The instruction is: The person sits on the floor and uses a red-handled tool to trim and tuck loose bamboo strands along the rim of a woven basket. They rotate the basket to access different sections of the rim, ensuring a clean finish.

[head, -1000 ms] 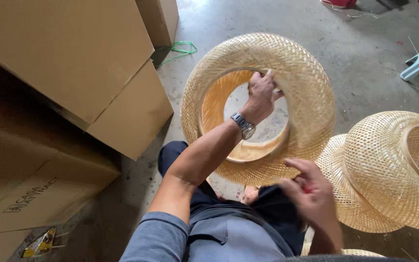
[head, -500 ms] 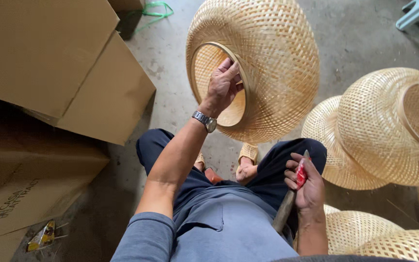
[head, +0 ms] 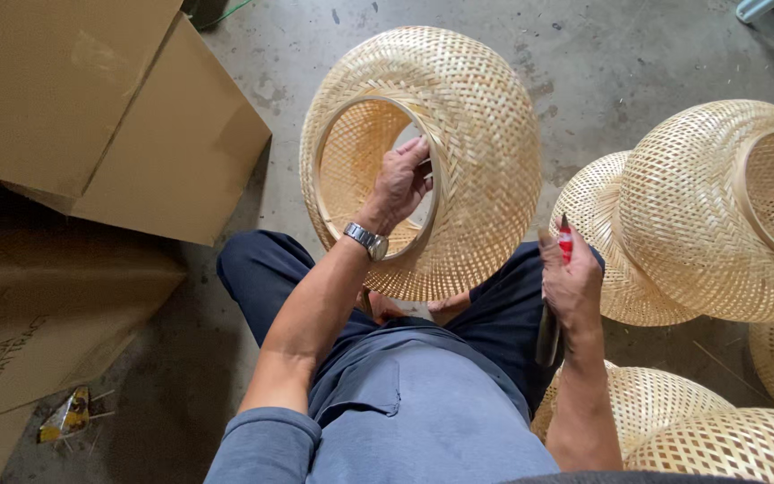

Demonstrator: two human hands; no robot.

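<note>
A large round woven bamboo lampshade [head: 477,152] stands tilted on its side over my knees, its open ring facing left. My left hand [head: 400,179], with a metal watch on the wrist, reaches into the opening and grips the inner rim. My right hand [head: 571,282] hovers just right of the shade near my right knee, closed around a tool with a red handle [head: 564,240] and a dark blade that points down past my wrist.
Large cardboard boxes [head: 91,108] stand at the left. Several more woven bamboo shades [head: 718,206] lie on the concrete floor at the right and by my right elbow. A small crumpled wrapper [head: 64,414] lies at the lower left.
The shade has turned from facing me flat to tilted on its side. My left hand shifted along the rim. My right hand rose with the tool towards the shade.
</note>
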